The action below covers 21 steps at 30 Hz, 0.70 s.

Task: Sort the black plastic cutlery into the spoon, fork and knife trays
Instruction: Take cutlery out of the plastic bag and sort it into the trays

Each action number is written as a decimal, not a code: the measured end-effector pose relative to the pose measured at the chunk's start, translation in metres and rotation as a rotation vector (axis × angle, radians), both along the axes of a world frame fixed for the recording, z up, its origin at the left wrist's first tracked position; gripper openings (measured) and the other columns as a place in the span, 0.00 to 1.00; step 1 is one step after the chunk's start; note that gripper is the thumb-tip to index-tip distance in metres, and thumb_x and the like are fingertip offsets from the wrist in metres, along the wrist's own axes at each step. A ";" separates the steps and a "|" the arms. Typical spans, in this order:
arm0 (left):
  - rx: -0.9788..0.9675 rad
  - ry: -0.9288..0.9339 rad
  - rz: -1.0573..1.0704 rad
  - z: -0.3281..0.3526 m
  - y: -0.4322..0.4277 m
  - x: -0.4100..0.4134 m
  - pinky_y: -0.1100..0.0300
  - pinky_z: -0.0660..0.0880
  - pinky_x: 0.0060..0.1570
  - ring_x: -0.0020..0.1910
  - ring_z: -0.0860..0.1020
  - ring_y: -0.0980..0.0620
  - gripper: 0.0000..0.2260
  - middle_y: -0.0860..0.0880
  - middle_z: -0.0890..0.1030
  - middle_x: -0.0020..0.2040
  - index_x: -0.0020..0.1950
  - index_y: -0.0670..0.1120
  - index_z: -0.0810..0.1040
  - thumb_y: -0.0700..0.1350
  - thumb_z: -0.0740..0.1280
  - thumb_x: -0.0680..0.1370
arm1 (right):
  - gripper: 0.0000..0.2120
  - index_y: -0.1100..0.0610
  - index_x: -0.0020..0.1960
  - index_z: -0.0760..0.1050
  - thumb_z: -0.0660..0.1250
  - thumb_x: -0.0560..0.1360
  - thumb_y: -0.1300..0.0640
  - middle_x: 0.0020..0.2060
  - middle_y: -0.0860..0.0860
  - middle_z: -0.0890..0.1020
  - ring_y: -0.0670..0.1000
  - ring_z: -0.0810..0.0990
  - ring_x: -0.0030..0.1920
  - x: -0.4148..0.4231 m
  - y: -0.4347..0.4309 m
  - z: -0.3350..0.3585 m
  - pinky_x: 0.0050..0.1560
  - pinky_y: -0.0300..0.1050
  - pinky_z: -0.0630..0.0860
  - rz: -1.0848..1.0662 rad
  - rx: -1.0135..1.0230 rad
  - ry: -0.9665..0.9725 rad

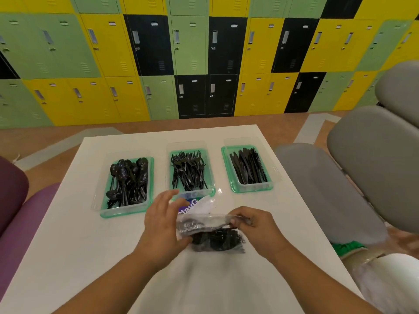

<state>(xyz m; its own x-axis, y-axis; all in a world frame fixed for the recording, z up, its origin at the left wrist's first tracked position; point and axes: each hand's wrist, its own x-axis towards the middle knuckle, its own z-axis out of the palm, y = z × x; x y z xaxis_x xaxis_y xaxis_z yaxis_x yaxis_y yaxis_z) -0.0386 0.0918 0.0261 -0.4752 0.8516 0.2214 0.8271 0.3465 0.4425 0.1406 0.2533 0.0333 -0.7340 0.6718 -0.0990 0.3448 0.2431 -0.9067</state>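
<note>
Three clear trays with green bases stand in a row on the white table (68, 245). The spoon tray (127, 211) is on the left, the fork tray (212, 177) in the middle, the knife tray (251, 189) on the right, each holding several black pieces. In front of the fork tray lies a clear plastic bag (213, 232) of black cutlery with a blue and white label. My left hand (162, 225) holds the bag's left side, thumb underneath and fingers straight over the top. My right hand (258, 225) pinches the bag's upper right edge.
Grey padded seats (340, 182) crowd the table's right side. A purple seat (20, 227) sits at the left. A white object (392, 270) and something green lie at the lower right. Coloured lockers (192, 64) line the far wall.
</note>
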 end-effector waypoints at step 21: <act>0.014 -0.435 -0.092 0.043 -0.007 -0.012 0.74 0.71 0.48 0.50 0.75 0.67 0.34 0.69 0.71 0.55 0.56 0.68 0.63 0.52 0.81 0.60 | 0.06 0.52 0.49 0.82 0.68 0.76 0.53 0.35 0.51 0.82 0.44 0.81 0.43 -0.009 0.010 0.020 0.50 0.37 0.72 -0.054 -0.216 0.012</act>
